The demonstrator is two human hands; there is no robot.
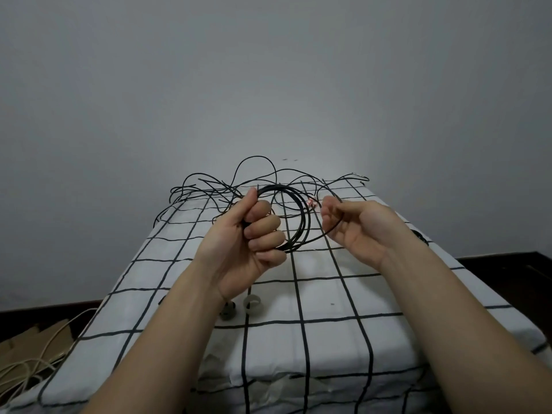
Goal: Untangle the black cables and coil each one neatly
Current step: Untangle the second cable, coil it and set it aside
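Cables [212, 190] sprawl on gridded white cloth [324, 297] before a grey wall [268, 73].

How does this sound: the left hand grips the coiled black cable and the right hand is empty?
No. In the head view the left hand grips the coiled black cable, but the right hand is not empty: it pinches the strand leaving that coil.

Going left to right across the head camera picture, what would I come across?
Cardboard on the floor → left hand gripping the black coil → right hand pinching that coil's outer loop.
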